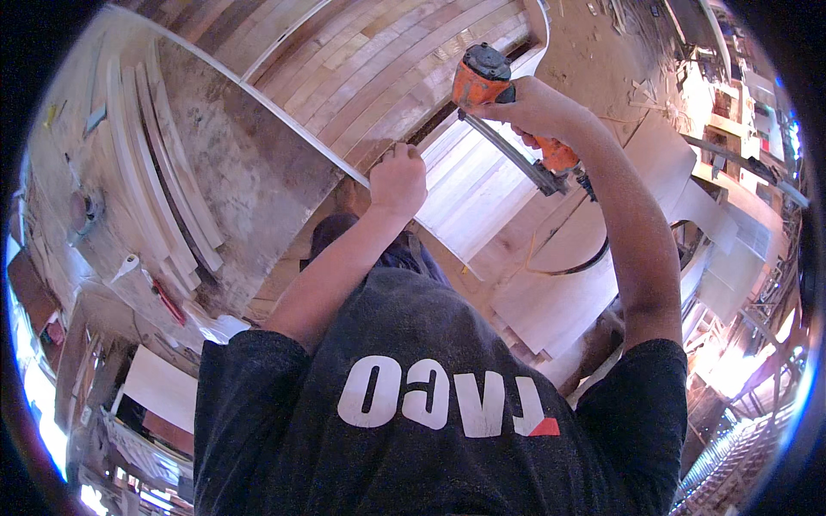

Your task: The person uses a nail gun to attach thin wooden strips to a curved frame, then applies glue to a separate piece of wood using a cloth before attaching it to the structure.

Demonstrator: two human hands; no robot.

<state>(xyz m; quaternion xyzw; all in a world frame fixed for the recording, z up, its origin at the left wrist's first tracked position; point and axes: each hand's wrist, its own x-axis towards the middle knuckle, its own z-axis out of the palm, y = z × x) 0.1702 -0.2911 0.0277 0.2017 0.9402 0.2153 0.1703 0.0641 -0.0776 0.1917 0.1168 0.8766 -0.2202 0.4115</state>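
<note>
nail gun right of left hand

The single view came from a fisheye camera worn on the person's head, looking steeply down over the dark printed T-shirt that filled the lower picture. It sat close to the body, so both forearms rose from the shirt toward the upper middle. Beyond the shirt it faced a slatted wooden panel at the top, with the workshop floor bending round the dark circular rim. No second view shared the scene.
</note>
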